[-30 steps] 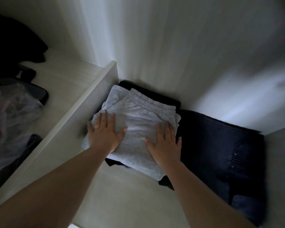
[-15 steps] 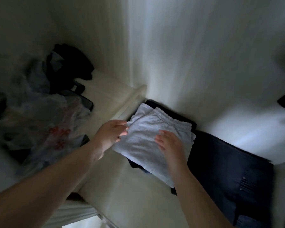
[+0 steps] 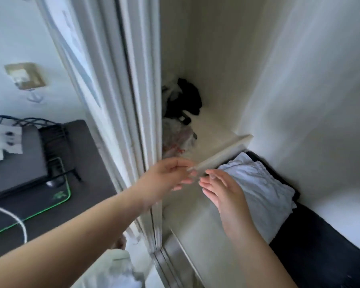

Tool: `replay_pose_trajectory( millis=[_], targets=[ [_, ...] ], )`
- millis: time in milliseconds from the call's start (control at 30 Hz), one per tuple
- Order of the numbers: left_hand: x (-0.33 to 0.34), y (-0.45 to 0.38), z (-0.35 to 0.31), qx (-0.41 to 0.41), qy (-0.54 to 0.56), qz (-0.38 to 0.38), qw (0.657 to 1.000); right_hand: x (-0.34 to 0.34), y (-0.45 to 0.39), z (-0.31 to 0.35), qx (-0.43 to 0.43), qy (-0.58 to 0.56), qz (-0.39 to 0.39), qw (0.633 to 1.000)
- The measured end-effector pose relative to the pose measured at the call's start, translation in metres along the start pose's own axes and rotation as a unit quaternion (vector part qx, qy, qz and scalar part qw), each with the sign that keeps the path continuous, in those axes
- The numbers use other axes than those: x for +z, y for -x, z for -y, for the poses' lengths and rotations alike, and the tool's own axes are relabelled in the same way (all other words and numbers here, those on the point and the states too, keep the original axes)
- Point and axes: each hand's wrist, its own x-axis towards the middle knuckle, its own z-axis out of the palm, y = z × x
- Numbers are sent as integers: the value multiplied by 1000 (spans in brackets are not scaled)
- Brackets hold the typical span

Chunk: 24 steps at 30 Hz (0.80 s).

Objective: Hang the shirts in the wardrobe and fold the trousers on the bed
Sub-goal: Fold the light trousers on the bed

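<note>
Folded light grey trousers (image 3: 264, 190) lie on a dark folded garment on the wardrobe shelf (image 3: 197, 227), beside a stack of dark folded trousers (image 3: 320, 244) at the right. My left hand (image 3: 168, 175) hovers in front of the wardrobe's sliding door edge, fingers loosely curled, holding nothing. My right hand (image 3: 227, 192) hangs above the shelf just left of the grey trousers, fingers relaxed and empty. Both hands are clear of the clothes.
A white divider panel (image 3: 227, 152) separates the shelf from a left compartment with a plastic bag (image 3: 177, 138) and black clothes (image 3: 185, 98). The sliding door frame (image 3: 137, 121) stands at centre. A dark desk (image 3: 50, 183) with a laptop and mouse mat lies left.
Both hands have lifted off the grey trousers and drawn back toward the wardrobe opening. The view has pulled back and swung left, revealing the door and desk.
</note>
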Motion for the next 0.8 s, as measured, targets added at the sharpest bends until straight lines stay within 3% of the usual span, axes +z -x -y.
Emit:
replay_pose_trajectory(
  millis=[200, 367, 667, 800],
  targets=[
    [-99, 109, 6, 40, -41, -46, 997, 79, 63, -6, -8, 71, 133, 989],
    [-179, 197, 35, 31, -56, -125, 990, 139, 113, -20, -21, 134, 196, 971],
    [-243, 302, 112, -17, -13, -192, 981, 214, 174, -46, -47, 205, 255, 944],
    [-264, 317, 163, -110, -91, -185, 972, 222, 175, -65, -42, 289, 271, 917]
  ],
)
